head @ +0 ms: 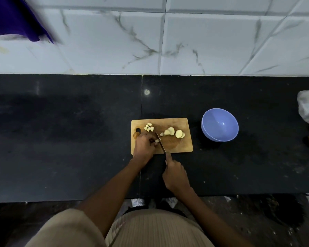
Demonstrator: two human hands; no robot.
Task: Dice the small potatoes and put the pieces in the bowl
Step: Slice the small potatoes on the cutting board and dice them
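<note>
On the black counter (61, 139) lies a wooden cutting board (184, 147), blue bowl (219, 124) to its right. The right hand (176, 174) grips a knife (160, 142); the left hand (144, 144) pinches potato pieces (157, 140) mid-board, slices (173, 132) beyond.

Wooden cutting board (178, 147) on black counter (61, 139). Left hand (144, 145) pinching potato piece (157, 140) against board. Right hand (175, 172) gripping knife (160, 142), blade on that piece. Diced pieces (148, 127) far left, slices (174, 132) centre-right. Blue bowl (219, 124) just right of board.
</note>
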